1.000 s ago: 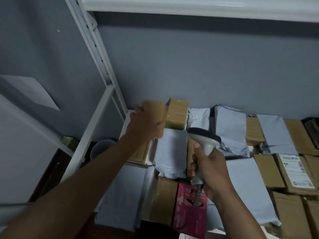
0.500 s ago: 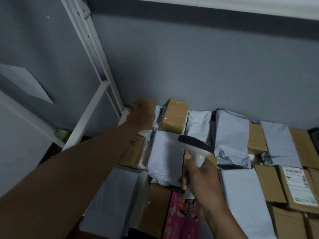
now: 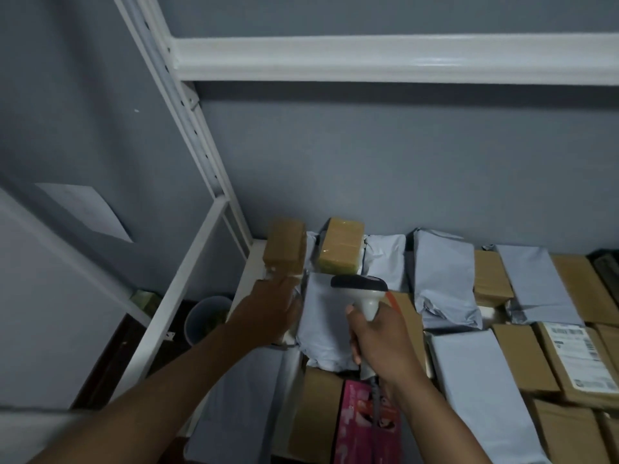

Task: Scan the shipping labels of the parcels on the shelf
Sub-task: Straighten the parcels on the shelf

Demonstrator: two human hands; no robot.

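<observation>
The white metal shelf point(image 3: 249, 266) carries many parcels lying close together: grey plastic mailer bags point(image 3: 442, 279), brown cardboard boxes point(image 3: 522, 356) and one pink printed box point(image 3: 365, 426) at the front. Only one brown cardboard box with a white shipping label point(image 3: 576, 356), far to the right, shows its label face up. At the back left corner stands a small brown taped cardboard parcel point(image 3: 284, 246), upright beside a yellowish taped parcel point(image 3: 340, 249). The left hand point(image 3: 268, 309) is just below this small parcel; its grip seems to be on the lower end, but blur hides the fingers, so I cannot tell. The right hand point(image 3: 378, 336) has its grip clamped on the handle of a white handheld barcode scanner point(image 3: 363, 289), head pointing toward the back. I judge the step is to present this parcel's label: the left hand should turn the label side toward the scanner window, hold it flat and steady, and the right hand should aim squarely across the barcode.
</observation>
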